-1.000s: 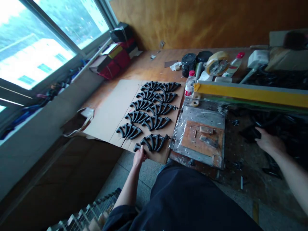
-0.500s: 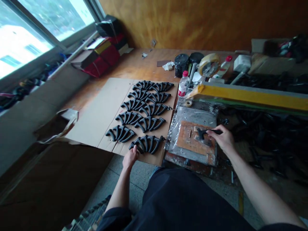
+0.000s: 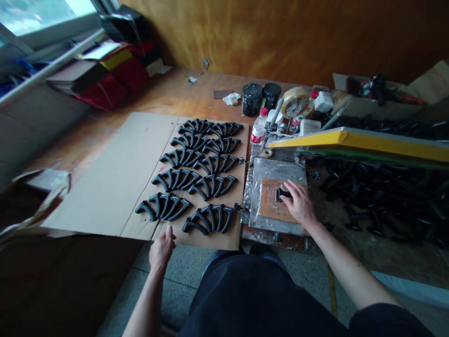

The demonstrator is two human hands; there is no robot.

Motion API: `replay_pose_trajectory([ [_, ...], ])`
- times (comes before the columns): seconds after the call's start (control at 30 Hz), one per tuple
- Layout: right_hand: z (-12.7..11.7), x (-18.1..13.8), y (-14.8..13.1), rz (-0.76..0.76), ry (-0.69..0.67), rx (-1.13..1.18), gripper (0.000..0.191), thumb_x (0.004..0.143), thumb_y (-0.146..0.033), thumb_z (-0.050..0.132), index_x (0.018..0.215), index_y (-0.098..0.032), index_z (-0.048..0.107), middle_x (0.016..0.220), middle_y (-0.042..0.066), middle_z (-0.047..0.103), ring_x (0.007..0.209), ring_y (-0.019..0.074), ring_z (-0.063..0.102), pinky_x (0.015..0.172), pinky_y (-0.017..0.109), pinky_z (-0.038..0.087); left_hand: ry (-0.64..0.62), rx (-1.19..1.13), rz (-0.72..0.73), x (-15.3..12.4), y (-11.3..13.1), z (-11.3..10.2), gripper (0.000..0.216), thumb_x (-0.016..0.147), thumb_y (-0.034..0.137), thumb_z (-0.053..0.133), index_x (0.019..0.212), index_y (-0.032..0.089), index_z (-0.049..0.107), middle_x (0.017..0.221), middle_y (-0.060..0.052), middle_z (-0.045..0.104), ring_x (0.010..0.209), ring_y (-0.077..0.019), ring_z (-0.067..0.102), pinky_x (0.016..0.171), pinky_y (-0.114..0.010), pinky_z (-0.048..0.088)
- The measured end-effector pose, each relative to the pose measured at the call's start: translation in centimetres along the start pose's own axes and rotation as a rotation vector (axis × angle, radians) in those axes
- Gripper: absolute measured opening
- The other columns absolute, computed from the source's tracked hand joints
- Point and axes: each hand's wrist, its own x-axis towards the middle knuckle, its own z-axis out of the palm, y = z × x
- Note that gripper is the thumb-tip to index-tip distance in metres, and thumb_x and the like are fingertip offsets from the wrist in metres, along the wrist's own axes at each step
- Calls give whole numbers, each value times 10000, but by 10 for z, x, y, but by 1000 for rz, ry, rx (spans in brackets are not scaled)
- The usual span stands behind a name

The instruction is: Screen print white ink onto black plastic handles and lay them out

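My right hand point(image 3: 298, 203) is over the small wooden jig board point(image 3: 268, 210), its thumb and fingers around a short black plastic part point(image 3: 281, 194). Most of that part is hidden by the hand. The board lies on a grey metal plate point(image 3: 259, 169). My left hand point(image 3: 162, 249) hovers at the front edge of a cardboard sheet point(image 3: 105, 164), fingers curled, with no object showing in it. Closest to it are fanned groups of curved black plastic parts point(image 3: 210, 219), laid in two columns on the cardboard.
A yellow-edged frame point(image 3: 312, 138) is raised above the plate. Behind stand a red-capped bottle point(image 3: 258, 126), black cans point(image 3: 251, 99) and a tape roll point(image 3: 295, 102). More black parts point(image 3: 368, 196) are heaped at the right. Red boxes point(image 3: 105, 89) sit by the window.
My left hand has moved away from the nearest group of black parts, toward the left. The black part has gone from being held above the board to down on it under my right hand. The view has shifted.
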Motion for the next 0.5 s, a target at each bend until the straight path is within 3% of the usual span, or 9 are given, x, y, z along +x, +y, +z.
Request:
replay_pose_trajectory([
  [0.07, 7, -5, -10, -98, -121, -6, 547, 947, -435, 496, 1416, -156, 455, 1496, 169, 433, 1404, 308, 363, 1128, 545, 310, 30, -51, 15, 2, -7, -5, 622, 896, 680, 216, 796, 230, 633, 655, -33, 667, 736, -239, 660, 663, -309, 420],
  [0.13, 9, -15, -17, -157, -223, -5, 574, 939, -447, 513, 1429, -151, 455, 1509, 166, 419, 1425, 316, 334, 1148, 568, 278, 45, -100, 9, 1, -17, -7, 596, 893, 665, 254, 813, 227, 649, 647, -28, 667, 721, -240, 658, 657, -309, 424],
  [0.27, -7, -35, -37, -205, -286, 131, 450, 965, -379, 489, 1343, -147, 565, 1332, 147, 609, 1278, 270, 537, 1097, 490, 401, 97, -214, -22, -3, -50, 1, 572, 873, 648, 317, 824, 205, 676, 615, -36, 661, 640, -249, 641, 599, -317, 424],
  [0.37, -22, -47, -69, -209, -326, 300, 328, 978, -320, 465, 1186, -182, 678, 1184, 98, 700, 1131, 230, 636, 1032, 425, 468, 114, -360, -40, -7, -80, 11, 574, 851, 654, 359, 821, 172, 671, 580, -38, 640, 537, -218, 591, 541, -308, 421],
  [0.5, -18, -69, -119, -72, -567, 524, 304, 966, -336, 463, 1073, -230, 727, 1089, 55, 734, 1021, 219, 678, 924, 368, 516, 121, -625, -129, 2, -110, 7, 478, 870, 573, 421, 853, 150, 645, 600, -21, 620, 485, -155, 535, 489, -266, 416],
])
